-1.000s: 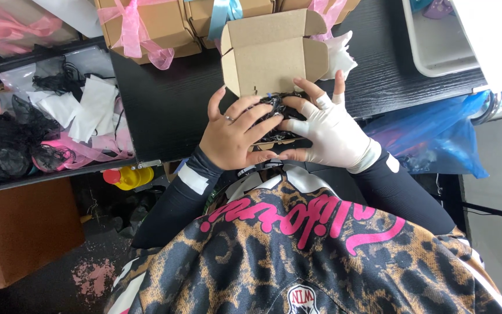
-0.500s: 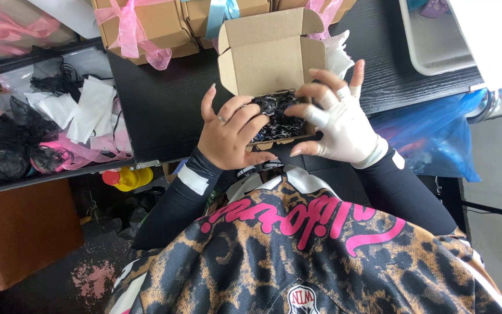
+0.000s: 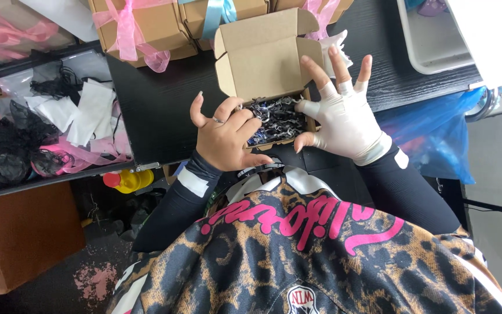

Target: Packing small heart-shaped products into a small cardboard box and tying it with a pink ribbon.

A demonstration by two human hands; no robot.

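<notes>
A small open cardboard box (image 3: 262, 55) stands at the near edge of the black table (image 3: 158, 110), its lid flap upright. Dark shredded paper filling (image 3: 277, 119) lies inside. My left hand (image 3: 225, 139), bare with a ring, curls its fingers onto the filling at the box's left front, with the thumb along the front wall. My right hand (image 3: 347, 119), in a white fingerless glove, rests against the box's right side. Its thumb touches the filling and its fingers are spread upward.
Closed cardboard boxes tied with pink ribbon (image 3: 137, 26) and blue ribbon (image 3: 219, 14) stand behind. A black tray (image 3: 47, 122) of dark lace, white sheets and pink ribbon sits left. A white bin (image 3: 431, 35) and blue plastic bag (image 3: 431, 131) are right.
Both hands lay over the box's filling before. They have since drawn apart to its sides, uncovering the shredded paper, and the right hand's fingers have spread wide.
</notes>
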